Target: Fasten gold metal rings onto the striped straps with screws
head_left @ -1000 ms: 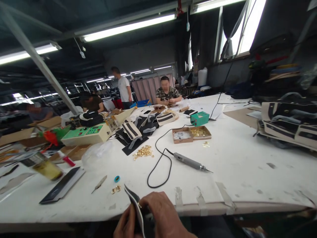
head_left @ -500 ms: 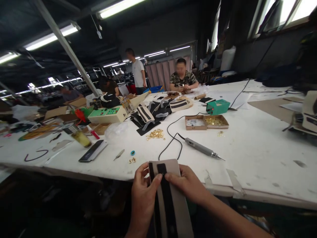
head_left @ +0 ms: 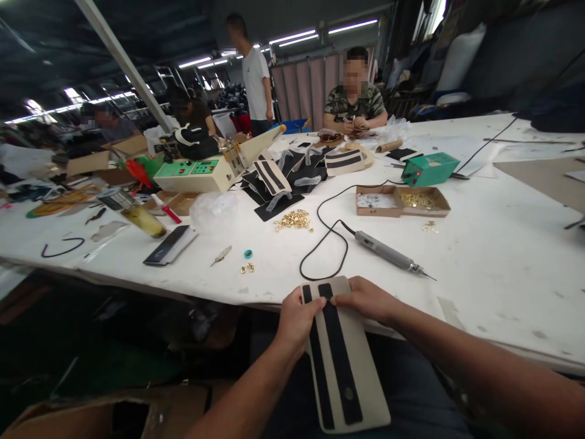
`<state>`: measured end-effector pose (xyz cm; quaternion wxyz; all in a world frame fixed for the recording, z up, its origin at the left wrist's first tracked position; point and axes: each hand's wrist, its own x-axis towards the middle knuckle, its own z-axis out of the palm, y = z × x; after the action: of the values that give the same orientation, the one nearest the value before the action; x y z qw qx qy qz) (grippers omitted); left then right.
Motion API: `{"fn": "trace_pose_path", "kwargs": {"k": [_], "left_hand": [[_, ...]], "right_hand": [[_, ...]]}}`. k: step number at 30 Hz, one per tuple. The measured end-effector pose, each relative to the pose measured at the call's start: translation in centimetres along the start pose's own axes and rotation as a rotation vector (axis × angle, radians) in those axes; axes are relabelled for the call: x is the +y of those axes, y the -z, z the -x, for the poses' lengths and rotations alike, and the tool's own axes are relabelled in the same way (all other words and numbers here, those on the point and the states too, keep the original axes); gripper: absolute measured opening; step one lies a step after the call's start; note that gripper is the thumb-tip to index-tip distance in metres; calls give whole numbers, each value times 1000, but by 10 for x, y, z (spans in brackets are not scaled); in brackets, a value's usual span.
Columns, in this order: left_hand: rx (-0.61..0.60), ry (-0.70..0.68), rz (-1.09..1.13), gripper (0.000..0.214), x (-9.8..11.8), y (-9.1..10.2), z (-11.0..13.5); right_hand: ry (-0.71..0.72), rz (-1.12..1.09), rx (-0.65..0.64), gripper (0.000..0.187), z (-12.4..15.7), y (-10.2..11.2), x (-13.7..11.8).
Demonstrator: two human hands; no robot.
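Between my hands is a long beige panel [head_left: 372, 372] with two black stripes, tilted over my lap at the table's front edge. My left hand [head_left: 297, 317] grips its upper left side, thumb on the face. From the right, my right hand [head_left: 365, 299] grips the upper edge, its thumb pressed close to the left one on the wider stripe. A small round fitting [head_left: 348, 393] sits low on that stripe. Beyond the panel lie a grey pen-shaped electric screwdriver [head_left: 388, 251] with a black cord and a pile of small gold hardware pieces [head_left: 294, 221].
A green power box [head_left: 432, 169] stands behind two cardboard trays [head_left: 379, 210] of small parts. Striped panels [head_left: 273, 175] are heaped mid-table near a cream machine [head_left: 196, 177]. A jar of yellowish liquid [head_left: 144, 221] lies left. Across the table sits a person in camouflage [head_left: 355, 100].
The view has tilted down and shifted, so more of the panel and my forearms show. Both hands keep hold of the panel with thumbs near the same spot.
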<state>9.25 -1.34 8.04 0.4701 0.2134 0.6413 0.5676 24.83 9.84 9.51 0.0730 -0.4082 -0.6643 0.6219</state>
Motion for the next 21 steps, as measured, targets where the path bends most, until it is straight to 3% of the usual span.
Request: {"fn": "trace_pose_path", "kwargs": {"k": [9, 16, 21], "left_hand": [[39, -66, -298, 21, -5, -7, -29], [19, -78, -481, 19, -7, -8, -41], [14, -69, -575, 16, -6, -10, -44]], "right_hand": [[-67, 103, -19, 21, -27, 14, 2], [-106, 324, -20, 20, -36, 17, -2], [-40, 349, 52, 11, -39, 14, 4]]}}
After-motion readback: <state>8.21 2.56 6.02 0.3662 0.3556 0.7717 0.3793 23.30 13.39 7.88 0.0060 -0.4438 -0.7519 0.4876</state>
